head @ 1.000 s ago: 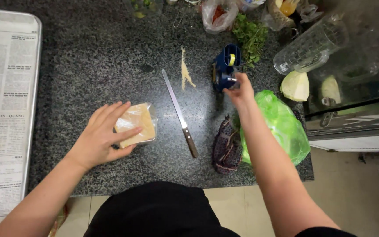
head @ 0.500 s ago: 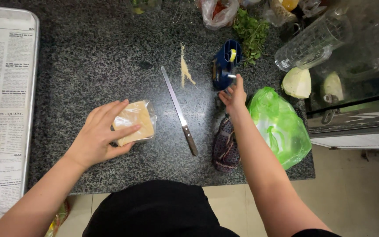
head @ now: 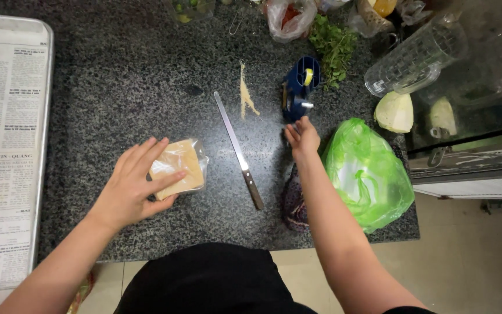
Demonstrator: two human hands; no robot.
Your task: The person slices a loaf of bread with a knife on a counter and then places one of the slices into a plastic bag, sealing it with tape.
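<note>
Resting flat and open on the wrapped tan block (head: 176,168), left hand (head: 132,189) pins it to the counter (head: 117,75). Right hand (head: 302,136), fingers loosely curled and empty, sits just below the blue grater (head: 298,87); the knife (head: 238,148) lies lengthwise between both hands.

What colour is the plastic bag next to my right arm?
Bright green, translucent plastic bag; it shows clearly in the head view, just right of the right hand.

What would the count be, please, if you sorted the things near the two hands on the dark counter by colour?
Green: 1, the plastic bag
Blue: 1, the small grinder just beyond the right hand
Tan: 1, the wrapped block under the left hand
Silver: 1, the long knife
Total: 4
</note>
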